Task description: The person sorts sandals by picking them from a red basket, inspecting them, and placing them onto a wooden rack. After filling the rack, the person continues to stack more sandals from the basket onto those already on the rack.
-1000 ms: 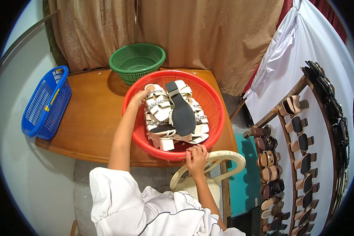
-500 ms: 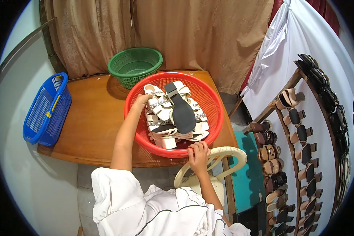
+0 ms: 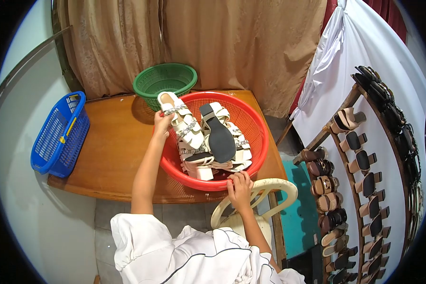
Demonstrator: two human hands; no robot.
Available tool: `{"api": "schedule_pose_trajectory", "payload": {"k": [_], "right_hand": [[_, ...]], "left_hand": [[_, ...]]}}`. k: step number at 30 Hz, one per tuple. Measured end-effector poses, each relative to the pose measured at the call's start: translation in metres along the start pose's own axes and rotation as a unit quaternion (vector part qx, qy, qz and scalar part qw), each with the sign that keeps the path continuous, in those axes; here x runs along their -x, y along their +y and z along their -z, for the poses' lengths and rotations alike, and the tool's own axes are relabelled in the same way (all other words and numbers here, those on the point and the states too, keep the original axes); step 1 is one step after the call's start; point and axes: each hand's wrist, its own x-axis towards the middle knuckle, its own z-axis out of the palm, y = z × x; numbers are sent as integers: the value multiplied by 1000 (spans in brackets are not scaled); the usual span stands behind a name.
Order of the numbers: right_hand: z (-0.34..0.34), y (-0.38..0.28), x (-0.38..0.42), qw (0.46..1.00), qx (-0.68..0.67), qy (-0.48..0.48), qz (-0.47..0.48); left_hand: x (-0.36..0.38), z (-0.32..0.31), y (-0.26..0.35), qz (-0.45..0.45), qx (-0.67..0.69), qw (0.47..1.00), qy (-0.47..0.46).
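A red plastic basket [image 3: 264,156] on the wooden table holds several white strappy sandals. My left hand [image 3: 163,124] is closed around the side of one white sandal [image 3: 181,116] with a sparkly strap, raised at the basket's left rim with its toe toward the green basket. Beside it in the pile, a sandal lies sole up, its black sole [image 3: 221,142] facing me. At the near rim my right hand [image 3: 240,188] is closed, fingers hooked over the red edge.
A green basket [image 3: 142,90] stands behind the red one, and a blue basket [image 3: 57,151] at the left end of the table [image 3: 109,142]. Close to the near edge is a cream chair [image 3: 288,191]. Racks of shoes [image 3: 359,165] line the right side.
My left hand has lifted the white sandal up and left from the pile, over the basket's left rim. My right hand stays on the near rim. The view has shifted slightly.
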Motion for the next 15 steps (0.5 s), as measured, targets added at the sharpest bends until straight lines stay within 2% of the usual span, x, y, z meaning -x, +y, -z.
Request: {"api": "schedule_pose_trajectory", "payload": {"k": [1,4,9,13,15], "right_hand": [[0,1,0,1000,0,0,2],[4,2,0,1000,-12,-16,4],[16,0,1,994,-103,-37,-27],[39,-4,6,982,-169,-65,-48],[48,-5,10,927,-359,-61,-90]], "left_hand": [[-8,10,-1,-48,18,998,-43],[11,20,28,-94,74,989,-85],[74,26,58,-73,123,976,-165],[130,5,44,-21,167,962,-214],[154,-9,26,17,183,954,-238]]}}
